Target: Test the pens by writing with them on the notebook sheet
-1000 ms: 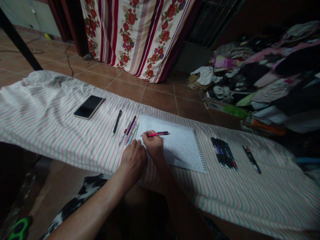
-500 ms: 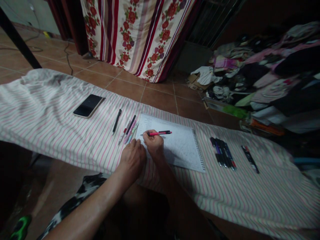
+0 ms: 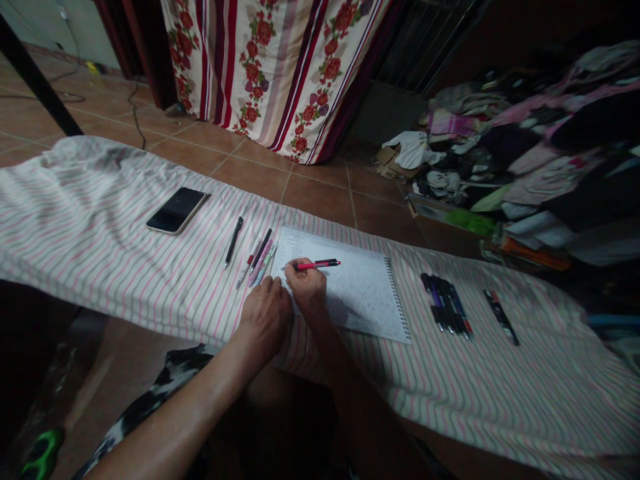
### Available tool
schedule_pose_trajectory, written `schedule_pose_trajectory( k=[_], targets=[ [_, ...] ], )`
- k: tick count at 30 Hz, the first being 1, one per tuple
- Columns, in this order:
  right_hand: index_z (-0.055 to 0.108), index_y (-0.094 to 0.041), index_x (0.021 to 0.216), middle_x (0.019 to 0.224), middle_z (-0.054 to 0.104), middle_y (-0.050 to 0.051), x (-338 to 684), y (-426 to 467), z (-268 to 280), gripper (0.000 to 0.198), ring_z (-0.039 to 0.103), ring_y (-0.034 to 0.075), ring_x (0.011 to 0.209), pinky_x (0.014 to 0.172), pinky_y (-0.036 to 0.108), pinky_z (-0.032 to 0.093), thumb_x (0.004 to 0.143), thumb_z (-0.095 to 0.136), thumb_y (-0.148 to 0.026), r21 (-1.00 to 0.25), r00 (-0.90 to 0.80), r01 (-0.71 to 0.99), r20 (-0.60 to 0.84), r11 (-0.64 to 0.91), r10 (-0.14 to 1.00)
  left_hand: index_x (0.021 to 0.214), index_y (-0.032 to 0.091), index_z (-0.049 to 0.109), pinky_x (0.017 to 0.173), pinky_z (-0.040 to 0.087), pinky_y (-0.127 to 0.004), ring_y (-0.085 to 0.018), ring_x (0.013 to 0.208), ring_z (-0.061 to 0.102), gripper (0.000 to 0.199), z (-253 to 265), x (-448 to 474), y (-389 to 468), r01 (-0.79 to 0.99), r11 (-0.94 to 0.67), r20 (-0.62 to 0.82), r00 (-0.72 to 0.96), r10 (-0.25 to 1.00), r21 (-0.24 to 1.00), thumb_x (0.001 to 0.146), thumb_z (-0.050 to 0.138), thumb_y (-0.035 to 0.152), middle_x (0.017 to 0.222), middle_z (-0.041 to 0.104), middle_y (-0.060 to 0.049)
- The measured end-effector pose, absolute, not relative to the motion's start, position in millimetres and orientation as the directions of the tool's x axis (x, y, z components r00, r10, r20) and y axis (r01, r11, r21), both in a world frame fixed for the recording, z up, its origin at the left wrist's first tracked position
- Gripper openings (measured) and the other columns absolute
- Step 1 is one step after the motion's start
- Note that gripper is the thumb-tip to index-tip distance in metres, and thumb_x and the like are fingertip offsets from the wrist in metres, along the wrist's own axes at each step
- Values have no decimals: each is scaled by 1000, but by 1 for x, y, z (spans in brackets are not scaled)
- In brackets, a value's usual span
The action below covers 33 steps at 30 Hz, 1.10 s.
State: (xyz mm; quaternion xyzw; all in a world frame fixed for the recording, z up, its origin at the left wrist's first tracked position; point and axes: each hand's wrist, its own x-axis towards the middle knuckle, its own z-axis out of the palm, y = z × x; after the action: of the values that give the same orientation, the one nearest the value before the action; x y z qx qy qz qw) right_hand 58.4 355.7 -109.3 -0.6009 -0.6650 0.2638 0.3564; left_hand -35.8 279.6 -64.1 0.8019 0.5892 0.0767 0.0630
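Note:
A red pen (image 3: pixel 316 265) with a black clip is pinched in my right hand (image 3: pixel 307 288), its tip low over the left part of a spiral notebook page (image 3: pixel 360 283). Faint marks cover parts of that page; I cannot read them. My left hand (image 3: pixel 266 310) lies palm down at the notebook's near left corner, beside my right hand, its fingers resting flat and holding nothing. Just beyond those fingers lie several pens (image 3: pixel 260 257), among them a black, a pink and a patterned one. A separate black pen (image 3: pixel 233 242) rests further left.
A striped cloth (image 3: pixel 125 257) covers the long table. A phone (image 3: pixel 177 211) lies at left. To the right are a row of dark pens (image 3: pixel 445 305) and a single black-and-red marker (image 3: pixel 501 317). Beyond are a floral curtain (image 3: pixel 270 73) and a heap of clothes (image 3: pixel 530 147).
The red pen's rear end has shifted slightly left and up with a small movement of my right hand. My left hand and the notebook stay in place.

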Motion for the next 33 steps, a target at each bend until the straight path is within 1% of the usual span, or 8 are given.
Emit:
schedule_pose_trajectory(
  k=[5,12,16,19,23,26,28,33],
  targets=[
    [56,-21,72,48,57,-3,58,356,-110,16,58,13,49,50,19,40,74,48,-34,-759,-34,632,172,154,985,88,9,59,79,42,-38,-25,90,49,22,-65,-36,280,938,-306,37,304,952,161,81,38,10,93,56,-15],
    [57,-20,72,49,56,-3,56,354,-106,16,57,13,51,52,20,39,74,48,-33,-719,-20,680,180,145,984,89,11,59,76,43,-37,-25,90,50,22,-63,-35,280,943,-283,27,283,959,173,81,38,10,94,56,-15],
    [56,-21,70,48,54,-4,56,353,-106,15,55,12,50,52,20,39,73,49,-33,-730,-17,668,180,145,984,90,10,59,75,43,-38,-25,90,50,22,-60,-35,280,946,-272,24,273,962,178,81,38,10,94,56,-15],
    [56,-21,73,48,55,-4,58,354,-109,16,57,12,50,52,20,41,74,49,-36,-797,-7,586,171,143,985,88,10,59,76,43,-38,-25,90,50,21,-61,-36,280,942,-284,29,284,958,177,81,38,11,93,56,-15],
    [55,-20,77,51,57,-4,60,355,-113,19,59,13,51,50,21,45,74,51,-39,-938,23,326,129,114,991,84,10,59,76,42,-39,-26,91,49,21,-61,-36,280,941,-298,33,296,955,164,81,38,10,91,56,-15],
    [54,-20,78,51,56,-4,59,355,-114,20,58,12,49,48,21,45,73,54,-39,-973,50,203,120,108,991,87,10,60,75,43,-38,-25,91,50,23,-57,-34,280,946,-276,22,276,961,168,80,38,9,91,57,-15],
    [54,-20,80,53,57,-4,59,355,-114,20,58,12,50,49,21,46,73,54,-38,-976,61,177,138,125,989,87,11,61,72,44,-37,-25,90,51,24,-53,-33,280,954,-248,13,249,968,170,80,38,9,90,57,-14],
    [53,-21,90,56,55,-5,59,351,-112,21,55,11,51,51,22,46,75,53,-36,-950,104,239,230,200,967,82,14,63,65,45,-34,-25,88,54,28,-51,-30,281,964,-216,41,212,976,155,81,35,10,87,60,-12]
  ],
)
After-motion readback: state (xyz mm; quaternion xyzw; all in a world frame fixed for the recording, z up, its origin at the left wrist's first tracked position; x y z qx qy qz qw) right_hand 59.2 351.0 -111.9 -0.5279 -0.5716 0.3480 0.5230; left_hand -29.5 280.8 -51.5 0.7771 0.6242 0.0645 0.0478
